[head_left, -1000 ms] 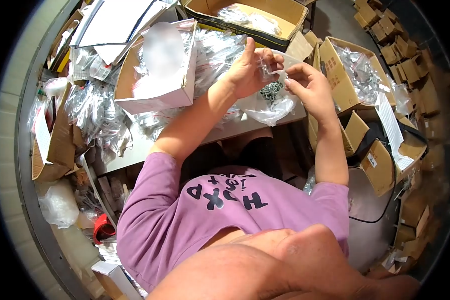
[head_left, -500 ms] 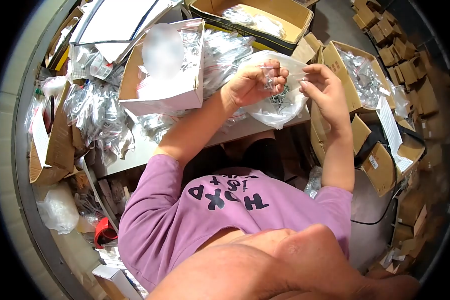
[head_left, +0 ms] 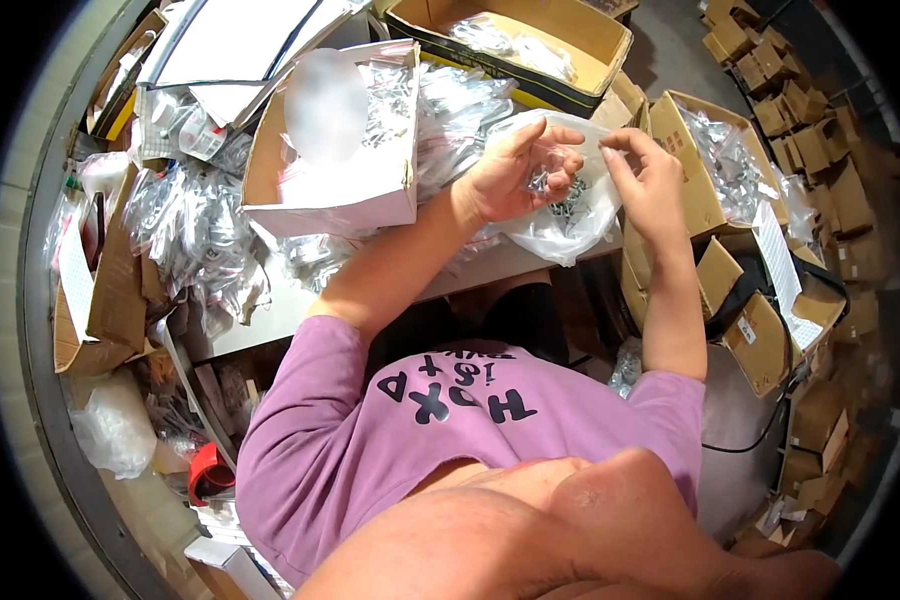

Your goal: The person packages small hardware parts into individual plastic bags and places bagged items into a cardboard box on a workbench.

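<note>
My left hand (head_left: 515,178) is turned palm up over the bench, its fingers curled around a small clear plastic bag (head_left: 538,182) with something shiny in it. Just to the right, my right hand (head_left: 650,180) is raised with thumb and fingertips brought close together. Whether a small piece sits between those fingertips is too small to make out. Under and between both hands lies a larger translucent plastic bag (head_left: 555,240), opened out, with a heap of dark greenish metal screws or similar hardware (head_left: 572,197) inside.
A white carton (head_left: 335,213) of small packets stands to the left. Heaps of filled clear bags (head_left: 195,220) cover the bench around it. Behind is a long cardboard box (head_left: 610,45); at right, another open carton (head_left: 685,165) holds bagged parts. Brown boxes (head_left: 840,190) line the right side.
My left hand has lowered slightly, with its fingers curling more around the small bag. My right thumb and fingertips have come closer together. The view has shifted a little.
</note>
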{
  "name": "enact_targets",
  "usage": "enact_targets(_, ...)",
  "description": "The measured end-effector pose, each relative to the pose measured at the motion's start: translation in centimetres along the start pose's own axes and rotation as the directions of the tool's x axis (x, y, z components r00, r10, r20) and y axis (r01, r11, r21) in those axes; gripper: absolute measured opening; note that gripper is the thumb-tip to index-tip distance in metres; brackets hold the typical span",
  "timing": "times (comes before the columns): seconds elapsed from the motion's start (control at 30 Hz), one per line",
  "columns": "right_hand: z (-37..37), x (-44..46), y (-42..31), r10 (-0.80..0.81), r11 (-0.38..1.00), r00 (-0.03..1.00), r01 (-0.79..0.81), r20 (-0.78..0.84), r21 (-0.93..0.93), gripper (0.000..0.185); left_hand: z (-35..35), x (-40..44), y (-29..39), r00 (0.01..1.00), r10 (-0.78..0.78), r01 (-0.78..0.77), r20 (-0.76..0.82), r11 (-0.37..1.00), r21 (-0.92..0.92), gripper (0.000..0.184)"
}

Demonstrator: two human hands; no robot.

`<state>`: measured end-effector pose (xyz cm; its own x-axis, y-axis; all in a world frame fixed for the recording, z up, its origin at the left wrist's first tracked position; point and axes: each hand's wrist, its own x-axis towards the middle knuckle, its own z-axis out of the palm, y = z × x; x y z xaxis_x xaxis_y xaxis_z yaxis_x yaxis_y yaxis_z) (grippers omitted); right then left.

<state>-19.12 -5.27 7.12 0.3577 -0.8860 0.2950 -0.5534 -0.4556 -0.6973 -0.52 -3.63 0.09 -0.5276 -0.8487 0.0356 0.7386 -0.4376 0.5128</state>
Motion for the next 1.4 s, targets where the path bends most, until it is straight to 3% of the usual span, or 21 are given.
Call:
enact_targets(0.07, -0.1, 0.7, -0.8, -0.093, 0.994, 0.996, 0.093, -0.009, -0.050, 0.020, 0.3, 0.1, -0.1, 0.999, 0.010, -0.007, -0.040, 0.997, 0.072, 0.059)
enact_targets(0.1, -0.3, 1.0, -1.8, -0.114, 0.993, 0.990, 0.114, 0.077, 0.007, 0.020, 0.2, 0.2, -0.2, 0.999, 0.004, -0.001, -0.038, 0.997, 0.073, 0.060)
enact_targets(0.2, 0.5, 2.5, -0.9, -0.436, 0.888, 0.873, 0.457, 0.218, -0.056, 0.019, -0.1, 0.3, -0.3, 1.000, -0.004, 0.005, -0.018, 0.995, 0.102, 0.064)
enact_targets(0.23, 0.4, 2.5, -1.2, -0.436, 0.879, 0.860, 0.470, 0.266, -0.079, 0.017, 0.0, 0.3, -0.3, 1.000, 0.003, -0.002, -0.005, 0.992, 0.128, 0.065)
enact_targets(0.33, 0.8, 2.8, -1.6, -0.301, 0.953, 0.891, 0.291, 0.341, 0.081, 0.016, 0.0, 0.3, -0.2, 0.997, 0.047, -0.054, 0.060, 0.991, 0.119, 0.057)
enact_targets(0.4, 0.7, 2.9, -1.2, -0.075, 0.973, 0.920, -0.016, 0.384, 0.230, 0.015, 0.1, 0.7, -0.8, 0.989, 0.145, -0.148, 0.026, 0.975, 0.164, 0.050)
enact_targets(0.43, 0.5, 3.0, -0.9, 0.036, 0.940, 0.908, -0.172, 0.417, 0.293, 0.015, 1.0, 0.1, -0.1, 0.985, 0.166, -0.174, 0.057, 0.965, 0.195, 0.034)
enact_targets(0.53, -0.2, 3.0, -0.9, -0.047, 0.991, 0.948, 0.004, 0.315, 0.136, 0.016, 0.0, 0.7, -0.3, 0.924, 0.381, -0.335, 0.040, 0.753, 0.566, 0.023)
enact_targets(0.67, 0.2, 2.9, -0.5, -0.021, 0.953, 0.961, -0.064, 0.275, 0.296, 0.021, 0.4, 0.2, 0.1, 0.928, 0.373, -0.274, -0.013, 0.706, 0.653, 0.016)
enact_targets(0.87, -0.1, 3.4, 0.4, 0.042, 0.983, 0.866, -0.124, 0.498, 0.134, 0.016, 0.8, 0.0, 0.1, 0.926, 0.376, -0.254, -0.021, 0.664, 0.704, 0.017)
enact_targets(0.97, 0.5, 3.2, 1.1, 0.011, 0.933, 0.845, -0.201, 0.535, 0.298, 0.015, 0.8, 0.0, 0.1, 0.936, 0.351, -0.253, -0.014, 0.703, 0.665, 0.018)
enact_targets(1.07, 0.5, 2.6, -0.3, 0.033, 0.869, 0.856, -0.280, 0.516, 0.408, 0.015, 0.9, -0.1, 0.5, 0.942, 0.335, -0.270, 0.016, 0.730, 0.628, 0.017)
enact_targets(1.33, -0.7, 2.5, -1.1, 0.068, 0.889, 0.891, -0.258, 0.449, 0.377, 0.018, 0.3, 0.4, 0.1, 0.924, 0.372, -0.266, -0.095, 0.800, 0.538, 0.013)
enact_targets(1.4, -1.1, 3.3, -1.4, 0.087, 0.921, 0.904, -0.233, 0.419, 0.313, 0.017, -0.3, 0.7, -0.4, 0.903, 0.419, -0.292, -0.093, 0.758, 0.583, 0.012)
